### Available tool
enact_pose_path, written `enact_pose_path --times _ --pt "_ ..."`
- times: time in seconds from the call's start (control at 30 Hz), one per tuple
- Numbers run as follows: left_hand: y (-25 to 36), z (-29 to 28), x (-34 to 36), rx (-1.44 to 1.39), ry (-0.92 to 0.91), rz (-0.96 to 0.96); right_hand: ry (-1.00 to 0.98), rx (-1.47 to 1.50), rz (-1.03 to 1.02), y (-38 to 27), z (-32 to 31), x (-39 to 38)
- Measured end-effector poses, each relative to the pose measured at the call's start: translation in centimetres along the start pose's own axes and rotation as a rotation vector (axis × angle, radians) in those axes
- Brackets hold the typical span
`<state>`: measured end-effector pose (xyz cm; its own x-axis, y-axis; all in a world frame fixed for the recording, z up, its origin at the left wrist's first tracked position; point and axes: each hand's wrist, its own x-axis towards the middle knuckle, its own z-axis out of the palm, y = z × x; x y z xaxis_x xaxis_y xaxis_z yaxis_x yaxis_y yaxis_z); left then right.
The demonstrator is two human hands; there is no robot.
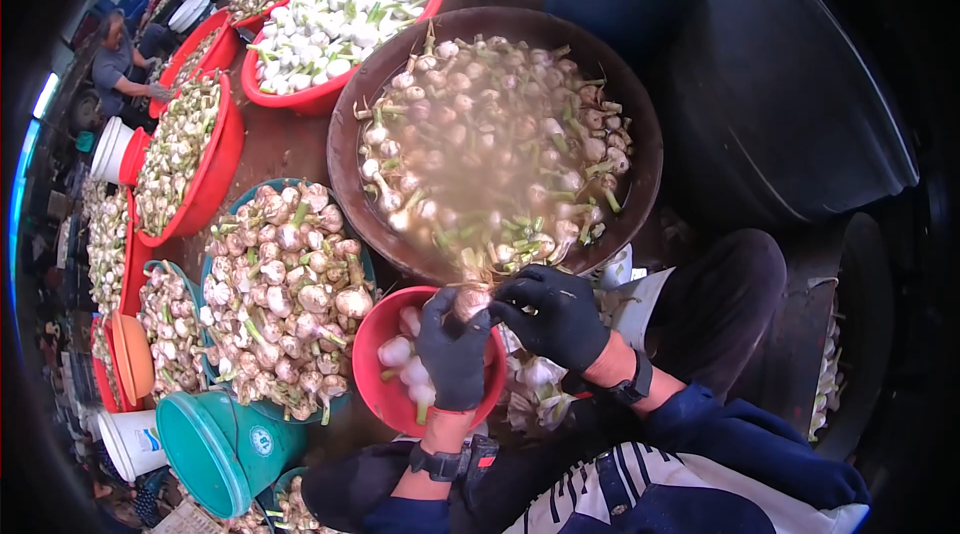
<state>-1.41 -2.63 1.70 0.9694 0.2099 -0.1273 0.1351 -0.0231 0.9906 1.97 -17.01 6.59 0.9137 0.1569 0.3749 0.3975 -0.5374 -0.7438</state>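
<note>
My left hand (452, 359), in a black glove, is closed around a garlic bulb (472, 301) with brownish skin and roots pointing away from me. My right hand (555, 319), gloved too, meets the bulb from the right, its fingers pinched against the bulb's side. Directly below my left hand sits a red bowl (375, 389) holding several white, cleaned bulbs (396, 350). Beyond both hands stands a wide brown basin (345, 169) of murky water full of garlic bulbs (600, 149). Loose garlic skins (540, 374) lie below my right hand.
A heaped tub of unpeeled garlic (285, 294) stands left of the bowl, with a green bucket (205, 454) nearer me. Red tubs of garlic (430, 9) line the far left, where another person (120, 64) sits. A large dark container (790, 94) rises at right.
</note>
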Motion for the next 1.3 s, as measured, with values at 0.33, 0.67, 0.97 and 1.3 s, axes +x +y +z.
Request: enact_pose_path --times 0.33,0.67,0.97,1.3 --pt "-0.2 0.1 -0.3 0.108 0.000 0.151 -0.064 -0.033 0.056 0.7 0.3 -0.6" --pt "3.1 -2.3 -0.1 -0.029 -0.414 -0.024 -0.044 0.097 0.564 7.1 -1.5 -0.8" --pt "2.9 -2.2 0.0 -0.214 -0.525 -0.078 -0.322 0.456 0.292 5.9 -5.8 0.3" --pt "1.4 -0.7 -1.0 0.143 -0.499 -0.093 -0.311 0.119 0.097 3.4 -1.6 -3.1"
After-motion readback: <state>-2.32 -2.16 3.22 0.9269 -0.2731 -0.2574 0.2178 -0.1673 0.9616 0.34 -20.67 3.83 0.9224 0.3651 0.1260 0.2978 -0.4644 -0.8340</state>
